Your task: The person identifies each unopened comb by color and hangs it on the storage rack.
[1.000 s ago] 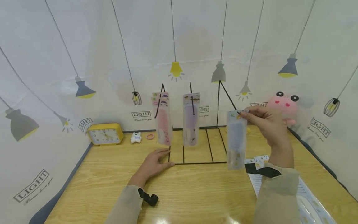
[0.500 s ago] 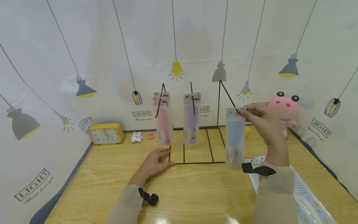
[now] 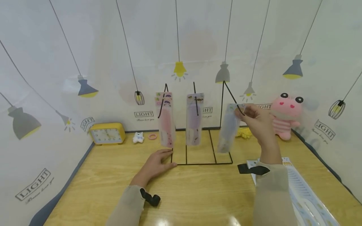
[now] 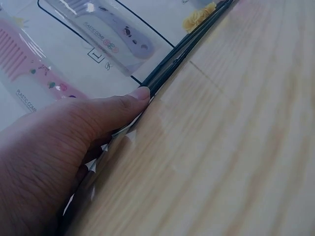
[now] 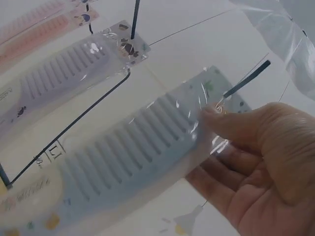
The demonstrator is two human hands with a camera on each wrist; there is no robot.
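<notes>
My right hand (image 3: 257,124) pinches the top of a blue comb (image 5: 133,152) in a clear packet, thumb on one face and fingers behind. The packet is on the right hook of a black wire rack (image 3: 200,164); in the right wrist view the hook's tip (image 5: 251,76) sticks out past its hole. The packet tilts, its lower end to the left. My left hand (image 3: 154,164) rests at the rack's front left corner, thumb (image 4: 140,94) on the base wire. Packeted pink combs (image 3: 166,125) hang on the left hook, a purple comb (image 3: 194,122) on the middle one.
More blue packets (image 3: 305,194) lie on the table at the right. Along the back stand a yellow clock (image 3: 107,134), a small white bear figure (image 3: 138,137), a pink ring (image 3: 152,137), something yellow (image 3: 244,133) and a pink plush toy (image 3: 285,116). Lamp-printed cloth forms the walls.
My right hand has moved left and back with the blue comb packet, which slid along the hook, so the hook's tip now shows in front. The left hand has stayed put.
</notes>
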